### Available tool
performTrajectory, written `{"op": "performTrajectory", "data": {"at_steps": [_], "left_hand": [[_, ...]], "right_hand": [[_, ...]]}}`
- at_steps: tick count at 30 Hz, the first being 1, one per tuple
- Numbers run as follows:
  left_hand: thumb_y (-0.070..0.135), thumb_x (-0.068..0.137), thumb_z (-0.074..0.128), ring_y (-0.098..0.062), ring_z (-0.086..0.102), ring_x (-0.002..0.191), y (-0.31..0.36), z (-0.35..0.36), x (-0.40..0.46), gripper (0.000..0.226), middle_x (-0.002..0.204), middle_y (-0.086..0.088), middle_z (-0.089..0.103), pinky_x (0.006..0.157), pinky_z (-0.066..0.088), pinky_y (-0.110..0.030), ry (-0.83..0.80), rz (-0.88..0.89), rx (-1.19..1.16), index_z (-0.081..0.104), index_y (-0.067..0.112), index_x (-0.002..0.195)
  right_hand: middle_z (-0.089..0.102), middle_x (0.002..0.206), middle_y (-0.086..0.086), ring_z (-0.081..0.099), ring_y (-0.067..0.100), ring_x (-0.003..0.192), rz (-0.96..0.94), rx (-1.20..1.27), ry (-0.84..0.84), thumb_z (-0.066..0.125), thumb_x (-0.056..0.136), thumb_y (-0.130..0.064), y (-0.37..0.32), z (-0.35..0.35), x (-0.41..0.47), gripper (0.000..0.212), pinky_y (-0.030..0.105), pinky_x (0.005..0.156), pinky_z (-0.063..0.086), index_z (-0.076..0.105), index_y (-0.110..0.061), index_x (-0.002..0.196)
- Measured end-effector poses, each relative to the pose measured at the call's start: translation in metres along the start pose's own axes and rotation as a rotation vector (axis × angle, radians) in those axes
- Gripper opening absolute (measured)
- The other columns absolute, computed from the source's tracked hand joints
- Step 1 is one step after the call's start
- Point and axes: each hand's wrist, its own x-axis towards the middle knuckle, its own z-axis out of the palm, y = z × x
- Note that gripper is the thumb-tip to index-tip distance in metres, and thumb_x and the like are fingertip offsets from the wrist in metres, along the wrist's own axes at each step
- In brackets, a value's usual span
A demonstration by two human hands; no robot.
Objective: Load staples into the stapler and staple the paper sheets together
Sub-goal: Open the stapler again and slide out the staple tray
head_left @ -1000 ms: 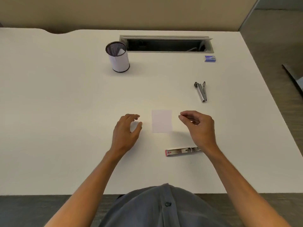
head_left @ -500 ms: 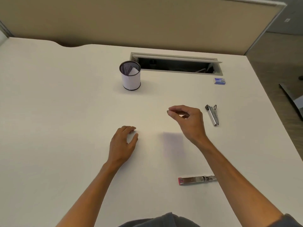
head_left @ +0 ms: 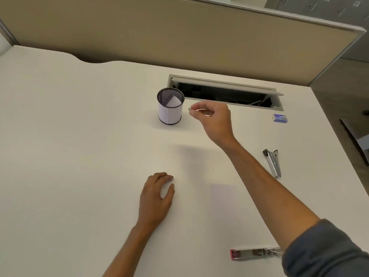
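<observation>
Since a moment ago the right hand (head_left: 214, 118) has reached far forward across the desk (head_left: 79, 156), from just past the paper to beside the mesh cup (head_left: 170, 105), and the left hand (head_left: 156, 198) has stayed where it lay.

Nearest, by the right sleeve (head_left: 323, 250), lies the stapler (head_left: 253, 253), opened flat, its red end pointing toward the left arm. The left hand rests palm down on the desk, fingers loosely bent and holding nothing. Just to its right, between it and the right forearm, lies the paper (head_left: 223, 194), pale and flat.

To the right of the right forearm sits a staple remover (head_left: 273, 163). Farther out, the right hand hovers with thumb and fingertips pinched on a small grey thing (head_left: 189, 109), too small to tell what it is. The cup stands just left of those fingertips, a folded white sheet inside. Behind the hand is the cable slot (head_left: 225, 92), and to its right the staple box (head_left: 280, 118).
</observation>
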Motion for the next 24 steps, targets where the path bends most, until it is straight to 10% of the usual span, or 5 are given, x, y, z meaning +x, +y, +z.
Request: {"op": "performTrajectory", "data": {"at_steps": [14, 24], "left_hand": [[0.015, 0.085, 0.070, -0.010, 0.058, 0.101, -0.002, 0.000, 0.000, 0.022, 0.108, 0.011, 0.060, 0.083, 0.049, -0.026, -0.017, 0.011, 0.000, 0.072, 0.018, 0.106], [0.012, 0.083, 0.071, -0.009, 0.057, 0.100, -0.003, 0.000, 0.000, 0.023, 0.108, 0.011, 0.060, 0.082, 0.048, -0.025, -0.013, 0.028, 0.004, 0.072, 0.018, 0.105]], "right_hand": [[0.074, 0.075, -0.007, 0.071, 0.012, 0.076, 0.058, -0.111, -0.007, 0.079, 0.078, -0.016, 0.006, 0.051, 0.068, 0.003, 0.035, 0.080, 0.058, 0.076, -0.016, 0.079], [0.074, 0.076, -0.005, 0.070, 0.010, 0.079, 0.104, -0.083, -0.014, 0.080, 0.078, -0.024, 0.007, 0.055, 0.080, 0.008, 0.024, 0.078, 0.055, 0.076, -0.018, 0.079]]}}
